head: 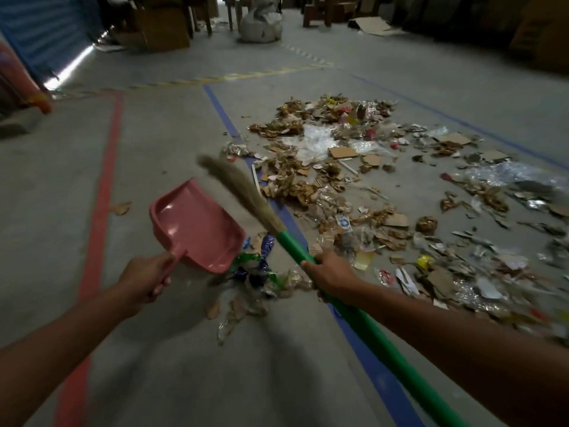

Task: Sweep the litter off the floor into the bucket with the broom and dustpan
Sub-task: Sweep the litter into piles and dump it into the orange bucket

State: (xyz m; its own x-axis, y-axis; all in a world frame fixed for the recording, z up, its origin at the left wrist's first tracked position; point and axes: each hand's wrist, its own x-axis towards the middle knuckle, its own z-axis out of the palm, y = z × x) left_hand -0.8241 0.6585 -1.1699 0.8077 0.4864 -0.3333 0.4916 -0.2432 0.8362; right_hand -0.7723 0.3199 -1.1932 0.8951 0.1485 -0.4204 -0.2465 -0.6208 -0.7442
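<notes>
My left hand (144,280) grips the handle of a pink dustpan (197,224), held above the floor with its mouth turned up and away. My right hand (328,274) grips the green handle of a broom (311,255); its tan bristle head (234,180) is raised off the floor and blurred. A wide spread of litter (369,186), cardboard scraps, leaves and clear plastic, covers the concrete to the right. A smaller clump of wrappers and plastic (255,282) lies between my hands. No bucket is in view.
A red floor line (101,198) runs down the left and a blue line (221,112) passes under the litter. A white sack (261,26), cardboard boxes (160,32) and wooden furniture stand at the far end. A blue shutter (46,35) is at far left.
</notes>
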